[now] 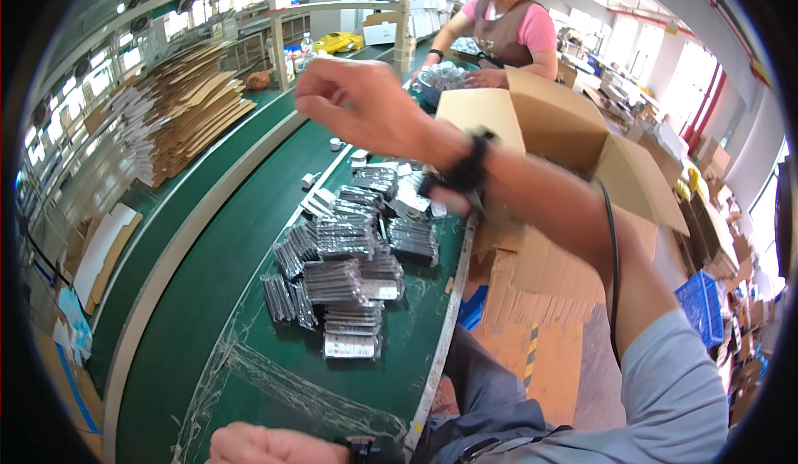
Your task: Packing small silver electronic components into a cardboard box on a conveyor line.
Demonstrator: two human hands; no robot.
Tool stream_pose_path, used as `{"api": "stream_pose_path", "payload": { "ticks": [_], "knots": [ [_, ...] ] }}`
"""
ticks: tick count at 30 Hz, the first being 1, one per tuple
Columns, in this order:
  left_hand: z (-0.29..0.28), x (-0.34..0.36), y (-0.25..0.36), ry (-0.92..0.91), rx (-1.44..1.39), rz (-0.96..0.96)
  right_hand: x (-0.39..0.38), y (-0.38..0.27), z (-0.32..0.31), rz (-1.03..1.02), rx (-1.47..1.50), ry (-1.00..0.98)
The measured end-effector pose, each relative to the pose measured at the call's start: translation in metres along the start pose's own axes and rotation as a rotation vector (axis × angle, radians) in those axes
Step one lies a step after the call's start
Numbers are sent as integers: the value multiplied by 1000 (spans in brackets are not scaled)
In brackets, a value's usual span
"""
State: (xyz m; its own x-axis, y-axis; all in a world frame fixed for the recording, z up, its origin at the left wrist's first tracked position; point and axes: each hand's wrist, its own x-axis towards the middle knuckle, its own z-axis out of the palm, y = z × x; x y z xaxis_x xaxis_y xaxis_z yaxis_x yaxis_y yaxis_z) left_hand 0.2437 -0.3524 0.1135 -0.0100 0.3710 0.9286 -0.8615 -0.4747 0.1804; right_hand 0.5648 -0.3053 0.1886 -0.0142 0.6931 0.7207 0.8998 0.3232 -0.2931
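Note:
My right hand (357, 102) is raised over the far part of the green conveyor belt (224, 231), its fingers curled inward and slightly blurred. Whatever the fingertips may pinch is hidden. A black band (472, 163) circles that wrist. Beneath and nearer to me lie stacked bundles of flat dark pieces in clear plastic wrap (341, 256). Small white rolls or labels (308, 180) are scattered beyond and beside them. My left hand (266, 446) rests low at the belt's near end, knuckles up, its fingers mostly cut off by the lower edge.
An open cardboard box (553, 135) stands right of the belt, partly behind my right arm. A co-worker (511, 27) across it has both hands at a bowl of clear items (446, 76). Flattened cardboard (183, 115) is piled at left. A blue crate (701, 308) sits at right.

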Motion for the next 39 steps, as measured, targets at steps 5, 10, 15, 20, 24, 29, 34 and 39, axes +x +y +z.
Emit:
{"api": "stream_pose_path", "payload": {
  "ticks": [5, 10, 15, 20, 24, 29, 34, 39],
  "knots": [
    [-18, 3, -23, 242, 256, -111, 34, 172, 121, -72, -611, -509],
    [-34, -14, -78, 357, 276, -328, -9, 208, 241, -223, -466, -850],
    [-55, -30, -126, 325, 206, -516, 12, 290, 257, -149, -440, -1116],
    [-76, -22, -158, 255, 209, -702, 28, 347, 228, -112, -558, -955],
    [-69, -17, -180, 287, 190, -808, 31, 385, 201, 128, -576, -1047],
    [-49, -18, -202, 309, 173, -938, 26, 424, 168, 514, -388, -1089],
    [-37, -17, -225, 280, 151, -999, 13, 483, 129, 397, -384, -1100],
    [-29, -14, -240, 309, 173, -1033, -3, 505, 96, 218, -265, -1006]
  ]
}}
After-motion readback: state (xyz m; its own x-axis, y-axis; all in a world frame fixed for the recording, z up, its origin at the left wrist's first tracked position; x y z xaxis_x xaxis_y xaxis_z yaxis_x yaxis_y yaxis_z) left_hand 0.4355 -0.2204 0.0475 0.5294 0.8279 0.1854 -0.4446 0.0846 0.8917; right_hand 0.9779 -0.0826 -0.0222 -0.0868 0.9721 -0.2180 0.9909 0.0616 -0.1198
